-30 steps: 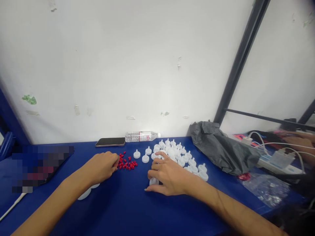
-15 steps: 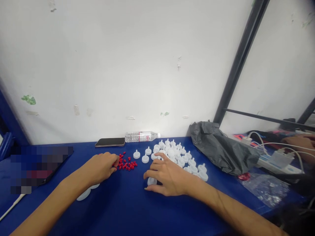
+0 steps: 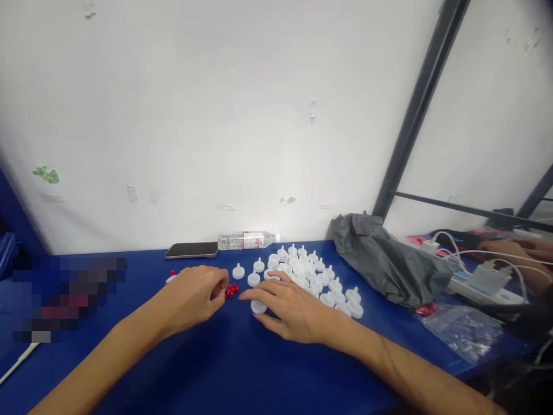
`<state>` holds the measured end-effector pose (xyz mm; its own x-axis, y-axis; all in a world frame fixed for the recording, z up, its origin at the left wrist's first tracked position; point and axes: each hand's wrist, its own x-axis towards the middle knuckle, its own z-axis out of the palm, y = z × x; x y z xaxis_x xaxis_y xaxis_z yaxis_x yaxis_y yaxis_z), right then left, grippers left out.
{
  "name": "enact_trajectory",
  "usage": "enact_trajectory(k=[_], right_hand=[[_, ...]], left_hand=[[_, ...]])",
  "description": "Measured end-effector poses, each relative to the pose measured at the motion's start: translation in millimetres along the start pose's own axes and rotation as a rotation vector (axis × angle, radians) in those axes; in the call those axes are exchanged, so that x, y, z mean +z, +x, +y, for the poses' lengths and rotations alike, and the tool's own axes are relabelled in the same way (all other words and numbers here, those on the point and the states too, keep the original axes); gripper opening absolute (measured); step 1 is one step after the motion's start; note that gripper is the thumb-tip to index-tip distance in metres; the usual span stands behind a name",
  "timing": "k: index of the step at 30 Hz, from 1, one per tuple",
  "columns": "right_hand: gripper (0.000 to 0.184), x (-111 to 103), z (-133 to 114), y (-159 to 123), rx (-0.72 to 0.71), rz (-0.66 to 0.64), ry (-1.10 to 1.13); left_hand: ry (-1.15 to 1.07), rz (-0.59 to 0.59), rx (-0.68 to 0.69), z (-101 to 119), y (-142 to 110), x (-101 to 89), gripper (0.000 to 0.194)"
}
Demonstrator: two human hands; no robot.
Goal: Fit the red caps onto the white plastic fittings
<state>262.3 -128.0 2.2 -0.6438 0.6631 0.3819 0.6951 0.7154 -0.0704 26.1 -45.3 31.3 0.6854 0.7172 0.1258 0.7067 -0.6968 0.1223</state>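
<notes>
My left hand is closed in a pinch over the small red caps. A trace of red shows at its fingertips, but whatever it pinches is hidden. Between the thumb and fingers of my right hand is a white spout cap, low over the blue table. More white spout caps, several with the narrow spout upward, cluster beyond and beside that hand. A single white spout cap stands behind the red caps. Past my left wrist, a red-tipped white spout cap is partly covered.
A phone and a clear water bottle lie along the wall. At right are a grey plastic bag, a power strip with cables, and a clear bag. Another person's hands appear at far right.
My left hand has moved right, over the red caps, uncovering the red-tipped spout cap behind it. My right hand has shifted its white spout cap slightly left and away from me.
</notes>
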Motion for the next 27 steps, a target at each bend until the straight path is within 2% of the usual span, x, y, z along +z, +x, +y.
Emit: enact_trajectory(k=[3,5,9,15,27], right_hand=[[0.044,1.2,2.3,-0.4,0.029,0.042,-0.012],[0.043,2.5,4.0,-1.1,0.047,0.058,-0.004],[0.038,4.9,5.0,-2.4,0.068,0.039,-0.002],[0.034,7.0,2.9,-2.7,0.065,0.007,-0.003],[0.031,9.6,5.7,-3.3,0.056,-0.047,-0.025]], left_hand=[[-0.092,0.072,0.130,9.5,0.6,9.7,0.019],[-0.082,0.091,0.161,11.4,1.0,17.6,0.023],[0.023,0.043,0.169,7.3,2.3,27.4,0.026],[0.050,0.022,0.178,2.0,3.4,27.6,0.025],[0.070,0.005,0.200,14.5,4.8,23.0,0.022]])
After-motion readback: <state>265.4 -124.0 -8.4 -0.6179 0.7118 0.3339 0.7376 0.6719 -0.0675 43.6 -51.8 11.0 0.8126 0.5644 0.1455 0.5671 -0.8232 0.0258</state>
